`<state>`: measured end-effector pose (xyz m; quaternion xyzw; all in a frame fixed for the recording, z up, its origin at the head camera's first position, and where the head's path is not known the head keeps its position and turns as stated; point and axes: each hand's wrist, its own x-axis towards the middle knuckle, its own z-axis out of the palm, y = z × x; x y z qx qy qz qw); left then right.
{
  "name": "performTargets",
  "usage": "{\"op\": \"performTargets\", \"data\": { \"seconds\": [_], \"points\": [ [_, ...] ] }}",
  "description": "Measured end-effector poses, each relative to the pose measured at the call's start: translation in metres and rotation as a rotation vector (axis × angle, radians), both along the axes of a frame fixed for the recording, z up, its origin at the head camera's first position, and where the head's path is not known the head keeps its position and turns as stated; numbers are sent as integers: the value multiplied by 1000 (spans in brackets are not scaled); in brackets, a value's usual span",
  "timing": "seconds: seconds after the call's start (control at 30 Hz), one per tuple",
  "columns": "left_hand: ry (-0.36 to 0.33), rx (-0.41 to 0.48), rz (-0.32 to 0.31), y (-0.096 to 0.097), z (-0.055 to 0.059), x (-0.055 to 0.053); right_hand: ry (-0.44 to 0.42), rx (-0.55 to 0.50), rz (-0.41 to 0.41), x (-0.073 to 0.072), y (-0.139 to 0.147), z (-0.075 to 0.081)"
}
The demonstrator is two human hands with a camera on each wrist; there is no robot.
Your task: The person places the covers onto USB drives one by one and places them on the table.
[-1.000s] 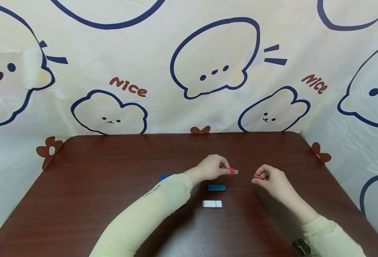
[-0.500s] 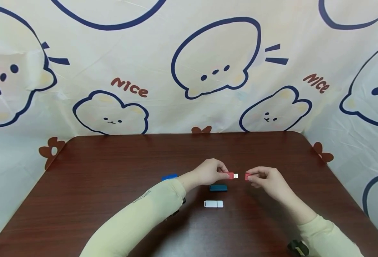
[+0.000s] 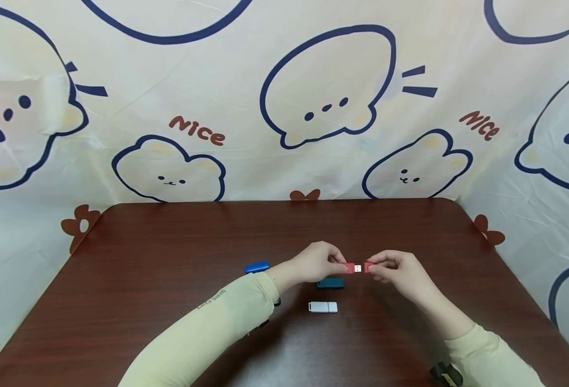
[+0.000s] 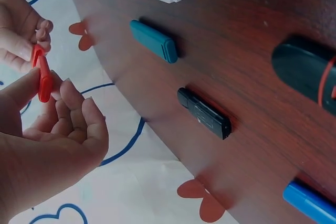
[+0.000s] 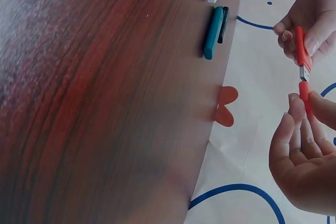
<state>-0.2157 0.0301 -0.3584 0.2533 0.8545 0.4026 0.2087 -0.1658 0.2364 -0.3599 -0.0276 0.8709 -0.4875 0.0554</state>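
Observation:
In the head view my left hand (image 3: 315, 262) pinches the body of a red USB stick (image 3: 348, 267), its metal plug facing right. Opposite it, my right hand (image 3: 402, 269) holds the red cap (image 3: 368, 267) between thumb and fingers. A narrow gap separates cap and plug there, while in the right wrist view the metal plug (image 5: 304, 73) sits right at the mouth of the cap (image 5: 305, 97). Both pieces are held above the table. Just below the left fingers lies a teal USB stick (image 3: 330, 282), partly covered by the hand in the head view.
Nearer the front lies a white USB stick (image 3: 323, 307). A blue USB stick (image 3: 257, 267) rests beside the left forearm. The left wrist view also shows a black USB stick (image 4: 203, 113) and a larger black object with a red band (image 4: 299, 69). A printed cloth (image 3: 245, 107) hangs behind the table.
My right hand has moved left with the cap, narrowing the gap to the plug. My left hand has come slightly lower, and more of the blue USB stick shows.

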Motion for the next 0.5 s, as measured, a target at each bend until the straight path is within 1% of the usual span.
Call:
{"op": "performTargets", "data": {
  "seconds": [0.2,0.5],
  "points": [
    [-4,7,-5,4,2,2,-8,-7,10,0,-1,0],
    [15,10,-11,7,1,3,-14,-11,25,2,-2,2]
  ]
}}
